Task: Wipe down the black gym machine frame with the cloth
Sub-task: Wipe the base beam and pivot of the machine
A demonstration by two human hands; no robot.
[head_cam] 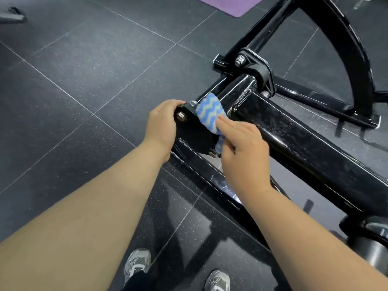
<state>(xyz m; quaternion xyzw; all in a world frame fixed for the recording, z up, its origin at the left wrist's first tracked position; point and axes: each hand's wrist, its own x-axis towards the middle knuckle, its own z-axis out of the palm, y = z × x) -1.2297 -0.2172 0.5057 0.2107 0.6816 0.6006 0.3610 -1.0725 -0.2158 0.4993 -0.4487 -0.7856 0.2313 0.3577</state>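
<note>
Out at nine o'clock of our view, dark speckled floor tiles (73, 91) spread away with pale seams between them, and near six o'clock our grey shoes (137, 262) stand on them. Just left of centre our left hand (162, 122) grips the black end plate (192, 131) of the machine, fingers curled round the plate's nine o'clock edge, close beside a silver bolt (181, 116). Right at centre lies the cloth (210, 113), blue with pale zigzag stripes, draped where the end plate meets a round glossy tube (237, 91); its tail hangs toward five o'clock. Far above it, at twelve o'clock, a corner of a purple mat (231, 4) lies on the floor. Our right hand (245, 152) holds the cloth: the forefinger lies straight and presses it onto the metal, while the other fingers curl over the tail. From there the black gym machine frame (298, 143) runs as a thick beam toward four o'clock, passing behind our right wrist. Pale drip marks streak the tube where it meets the beam. Between one and three o'clock a curved black bar (357, 53) of the frame arcs over the tiles.
</note>
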